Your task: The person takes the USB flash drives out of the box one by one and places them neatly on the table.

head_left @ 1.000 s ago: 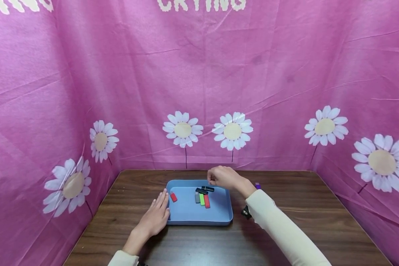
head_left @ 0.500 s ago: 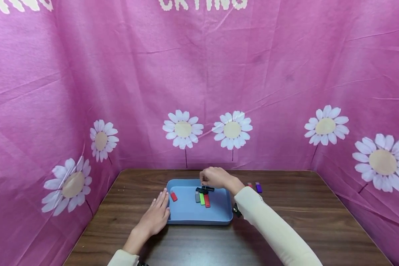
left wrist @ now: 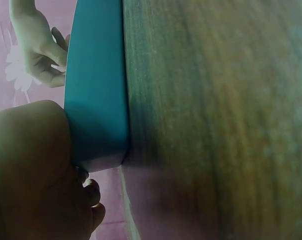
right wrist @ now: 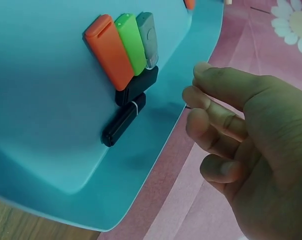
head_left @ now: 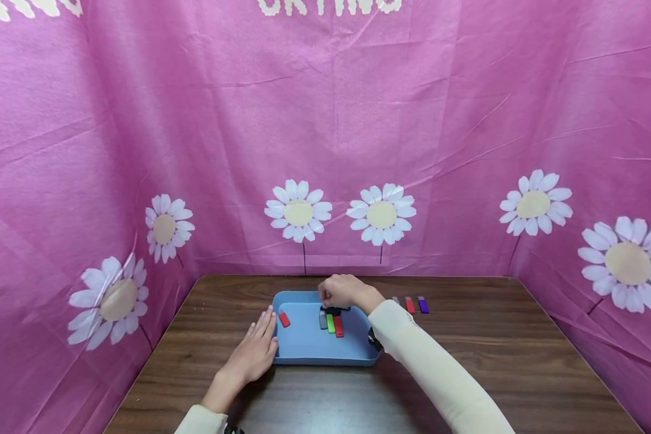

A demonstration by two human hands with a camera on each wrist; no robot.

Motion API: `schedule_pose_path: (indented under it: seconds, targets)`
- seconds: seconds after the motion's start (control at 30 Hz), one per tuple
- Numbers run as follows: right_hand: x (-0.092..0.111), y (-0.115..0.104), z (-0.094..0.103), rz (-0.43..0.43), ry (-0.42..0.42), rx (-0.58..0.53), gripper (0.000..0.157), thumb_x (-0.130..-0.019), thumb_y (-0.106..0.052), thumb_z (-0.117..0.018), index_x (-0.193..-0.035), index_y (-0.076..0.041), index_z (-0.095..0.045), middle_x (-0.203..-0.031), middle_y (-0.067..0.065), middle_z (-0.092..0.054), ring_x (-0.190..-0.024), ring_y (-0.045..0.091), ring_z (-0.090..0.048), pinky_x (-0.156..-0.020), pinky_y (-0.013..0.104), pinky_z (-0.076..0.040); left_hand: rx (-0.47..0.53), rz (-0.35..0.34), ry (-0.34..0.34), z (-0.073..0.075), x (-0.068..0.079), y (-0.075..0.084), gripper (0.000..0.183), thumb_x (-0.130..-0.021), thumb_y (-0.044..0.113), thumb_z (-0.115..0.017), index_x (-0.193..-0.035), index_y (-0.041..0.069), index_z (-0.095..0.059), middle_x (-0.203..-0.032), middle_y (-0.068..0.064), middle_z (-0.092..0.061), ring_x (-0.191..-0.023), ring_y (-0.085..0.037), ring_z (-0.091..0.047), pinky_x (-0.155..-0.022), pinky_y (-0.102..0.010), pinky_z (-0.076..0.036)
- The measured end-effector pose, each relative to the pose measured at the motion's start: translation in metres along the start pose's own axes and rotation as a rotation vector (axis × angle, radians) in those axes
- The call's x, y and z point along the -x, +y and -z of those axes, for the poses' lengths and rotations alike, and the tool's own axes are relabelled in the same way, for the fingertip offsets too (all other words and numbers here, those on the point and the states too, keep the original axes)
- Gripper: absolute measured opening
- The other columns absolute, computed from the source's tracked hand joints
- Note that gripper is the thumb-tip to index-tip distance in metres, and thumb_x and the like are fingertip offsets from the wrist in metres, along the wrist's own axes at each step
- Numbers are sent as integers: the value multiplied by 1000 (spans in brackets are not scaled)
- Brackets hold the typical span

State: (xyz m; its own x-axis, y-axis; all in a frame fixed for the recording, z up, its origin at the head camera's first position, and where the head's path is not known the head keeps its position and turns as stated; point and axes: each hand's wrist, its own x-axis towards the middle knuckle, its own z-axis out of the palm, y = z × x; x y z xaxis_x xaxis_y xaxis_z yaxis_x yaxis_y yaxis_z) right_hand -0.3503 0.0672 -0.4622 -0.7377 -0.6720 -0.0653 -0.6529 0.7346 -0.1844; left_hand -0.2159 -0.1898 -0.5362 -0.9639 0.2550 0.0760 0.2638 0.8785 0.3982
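Observation:
My left hand (head_left: 251,354) lies with straight fingers along the left side of the blue tray (head_left: 304,353). Over the tray's back edge hovers my right hand (head_left: 343,290), its fingers loosely bent and nothing between them in the right wrist view. Just below it lie two black USB sticks (right wrist: 122,122), one behind the other. Next to them sit a grey USB stick (head_left: 323,320), a green one and a red USB stick (head_left: 339,326), side by side. A smaller red USB stick (head_left: 284,319) is alone near the tray's left wall. The black pair is partly hidden by my hand in the head view.
On the wooden table (head_left: 466,374) right of the tray are a purple USB stick (head_left: 424,305), a red one (head_left: 410,305) and a third, mostly covered by the right sleeve. A pink flowered cloth (head_left: 331,132) hangs behind and at both sides.
My right hand has moved left and slightly forward over the tray's back edge, uncovering the sticks on the table at right. My left hand and the tray have stayed put.

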Motion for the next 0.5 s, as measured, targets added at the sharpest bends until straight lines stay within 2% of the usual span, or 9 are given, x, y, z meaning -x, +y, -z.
schedule_pose_path:
  seconds: [0.07,0.2,0.3,0.4,0.5]
  targets:
    - [0,-5,1,-13,-15,7,3,-98,-21,-78,-99,-19,-79,-88,-10,-70,-77,7,-58,-74,28,-53,2,-3,-2,1,2,0,59,-112,19,-46,-163,-9,-33,-176,-22,-22,-164,-41,-23,-132,-61,-24]
    - [0,-14,1,-43,-61,24,15,-96,-26,-80,-109,-17,-80,-93,-9,-73,-79,7,-60,-79,29,-56,6,-17,19,-1,3,-4,59,-112,20,-46,-162,-8,-34,-176,-22,-23,-164,-41,-24,-132,-61,-25]
    - [1,-20,-1,-70,-102,27,21,-95,-29,-82,-112,-18,-80,-93,-9,-73,-77,7,-61,-76,28,-57,-3,-20,27,-3,4,-8,60,-112,22,-45,-163,-7,-33,-177,-20,-22,-164,-40,-24,-132,-60,-25]
    - [1,-26,-5,-97,-145,38,27,-93,-34,-84,-115,-19,-78,-93,-9,-72,-77,7,-61,-74,27,-56,9,-28,25,0,6,-8,60,-111,21,-46,-163,-8,-33,-176,-22,-23,-163,-42,-25,-131,-62,-25]
    - [3,-32,-7,-123,-186,57,37,-89,-38,-87,-119,-19,-76,-97,-8,-70,-81,8,-60,-79,29,-57,20,-27,3,4,8,-6,60,-111,19,-46,-163,-9,-32,-176,-23,-22,-163,-43,-24,-131,-63,-24]
